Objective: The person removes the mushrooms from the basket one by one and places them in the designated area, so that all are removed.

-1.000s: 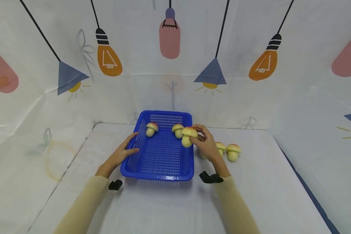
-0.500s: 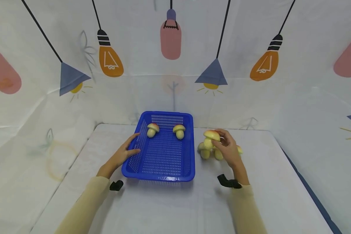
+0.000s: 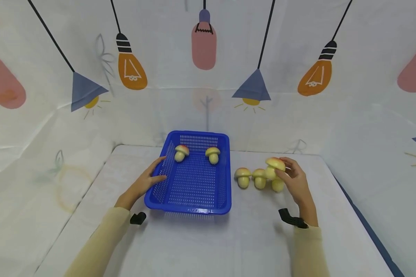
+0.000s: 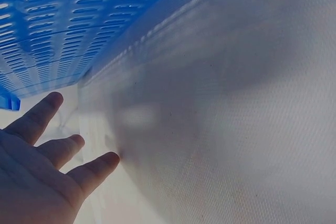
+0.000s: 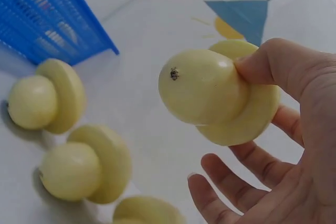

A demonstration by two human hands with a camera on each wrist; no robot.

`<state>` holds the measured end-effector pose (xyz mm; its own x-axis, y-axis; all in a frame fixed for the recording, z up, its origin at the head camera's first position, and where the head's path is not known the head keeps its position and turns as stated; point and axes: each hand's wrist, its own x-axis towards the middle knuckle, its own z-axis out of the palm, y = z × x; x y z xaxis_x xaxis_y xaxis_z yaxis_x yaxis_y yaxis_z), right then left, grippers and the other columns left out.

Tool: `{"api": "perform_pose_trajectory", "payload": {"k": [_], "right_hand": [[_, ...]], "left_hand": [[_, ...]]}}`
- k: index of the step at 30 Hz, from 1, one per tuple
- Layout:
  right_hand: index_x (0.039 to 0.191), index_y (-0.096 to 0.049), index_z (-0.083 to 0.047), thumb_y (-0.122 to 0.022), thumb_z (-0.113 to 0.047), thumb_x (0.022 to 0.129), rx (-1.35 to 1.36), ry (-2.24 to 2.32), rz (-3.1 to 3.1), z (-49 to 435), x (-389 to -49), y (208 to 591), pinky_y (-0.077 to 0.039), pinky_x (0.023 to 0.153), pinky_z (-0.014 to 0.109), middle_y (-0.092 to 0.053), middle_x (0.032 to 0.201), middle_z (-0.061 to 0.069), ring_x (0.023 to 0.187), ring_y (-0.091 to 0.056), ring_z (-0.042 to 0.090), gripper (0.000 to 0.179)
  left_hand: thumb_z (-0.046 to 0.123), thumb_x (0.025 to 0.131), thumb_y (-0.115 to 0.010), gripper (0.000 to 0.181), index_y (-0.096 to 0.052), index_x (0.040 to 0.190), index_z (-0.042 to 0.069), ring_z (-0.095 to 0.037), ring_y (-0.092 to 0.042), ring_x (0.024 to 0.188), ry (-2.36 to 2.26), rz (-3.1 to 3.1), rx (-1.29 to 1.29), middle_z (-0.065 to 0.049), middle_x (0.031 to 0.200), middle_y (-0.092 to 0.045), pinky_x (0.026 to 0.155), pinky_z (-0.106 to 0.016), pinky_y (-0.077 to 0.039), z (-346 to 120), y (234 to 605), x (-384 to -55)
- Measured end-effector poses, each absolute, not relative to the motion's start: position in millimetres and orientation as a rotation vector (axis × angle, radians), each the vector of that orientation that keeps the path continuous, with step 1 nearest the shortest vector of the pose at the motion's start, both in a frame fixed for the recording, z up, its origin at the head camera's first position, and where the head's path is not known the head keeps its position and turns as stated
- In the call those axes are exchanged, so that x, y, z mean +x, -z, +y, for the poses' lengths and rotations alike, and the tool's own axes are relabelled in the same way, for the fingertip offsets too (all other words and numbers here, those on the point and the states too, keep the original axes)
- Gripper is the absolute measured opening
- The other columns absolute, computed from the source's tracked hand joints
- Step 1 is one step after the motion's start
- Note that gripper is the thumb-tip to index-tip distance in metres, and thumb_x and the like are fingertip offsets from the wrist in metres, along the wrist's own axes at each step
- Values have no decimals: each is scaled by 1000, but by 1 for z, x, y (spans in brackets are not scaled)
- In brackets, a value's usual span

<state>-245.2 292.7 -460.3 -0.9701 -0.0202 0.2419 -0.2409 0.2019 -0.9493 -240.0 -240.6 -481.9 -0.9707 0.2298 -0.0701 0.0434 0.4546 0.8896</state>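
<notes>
My right hand [image 3: 297, 184] pinches a toy mushroom [image 3: 272, 165] with a yellow-red cap, raised above the white table right of the blue basket. In the right wrist view, thumb and fingers grip its cap, the pale stem pointing away from the palm. Beneath and left of this hand, three more mushrooms stand in a row: one by the basket [image 3: 243, 177], a middle one [image 3: 260, 179] and a partly hidden one [image 3: 278, 186]. My left hand [image 3: 141, 187] lies against the left side of the blue plastic basket [image 3: 198, 210], its fingers [image 4: 94, 171] extended in the left wrist view.
Inside the basket, near its back, sit two mushrooms, one at the left [image 3: 182, 153] and one at the right [image 3: 213, 155]. A white cloth wall [image 3: 170, 107] printed with lamps rises behind the table [image 3: 208, 250]. Black straps circle both wrists.
From over the basket's right edge, my right hand has moved right with the mushroom, over the row on the table. One mushroom of that row has come into fuller view. The left hand stays put.
</notes>
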Motion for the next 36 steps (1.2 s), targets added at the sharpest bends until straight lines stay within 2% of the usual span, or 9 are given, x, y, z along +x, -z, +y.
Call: {"api": "perform_pose_trajectory", "payload": {"k": [4,12,19,28,32,36], "right_hand": [[144,-52,-4,-69,-10,98,185,-1834,-2282,309,-242,461,-51,85,11,-56,125,-11,113,-57,5,49],[146,-52,-7,-72,-11,97,-5,-1793,-2309,343,-236,475,-51,82,9,-53,121,-15,107,-57,-1,53],[143,-56,-15,-73,-10,95,-81,-1875,-2250,379,-228,484,-51,78,8,-53,118,-15,99,-60,-6,51],[142,-56,-16,-75,-13,95,-183,-1884,-2309,390,-232,501,-53,75,10,-53,113,-18,95,-58,-8,50],[141,-56,-16,-74,-14,96,-163,-1910,-2331,390,-235,507,-54,75,11,-54,113,-20,95,-57,-9,49],[144,-53,-9,-72,-15,97,-119,-1907,-2375,389,-238,512,-54,77,10,-54,114,-21,97,-57,-10,51]], "left_hand": [[24,102,-59,77,-16,166,32,-52,-26,150,-1537,2518,230,-23,172,-9,117,-73,-24,-241,482,-240],[23,103,-59,77,-16,166,35,-52,-34,146,-1547,2500,222,-25,170,-13,115,-71,-30,-242,481,-241],[22,103,-60,76,-18,165,34,-52,-36,145,-1574,2479,222,-25,170,-15,114,-70,-32,-239,480,-240],[25,102,-60,77,-18,165,33,-53,-25,151,-1530,2514,214,-22,172,-9,117,-73,-23,-239,481,-239],[24,102,-60,77,-17,165,34,-52,-27,150,-1528,2517,210,-22,172,-10,117,-73,-24,-239,481,-240],[24,103,-59,76,-17,165,35,-52,-33,147,-1520,2521,204,-23,171,-13,115,-72,-29,-239,480,-240]]}}
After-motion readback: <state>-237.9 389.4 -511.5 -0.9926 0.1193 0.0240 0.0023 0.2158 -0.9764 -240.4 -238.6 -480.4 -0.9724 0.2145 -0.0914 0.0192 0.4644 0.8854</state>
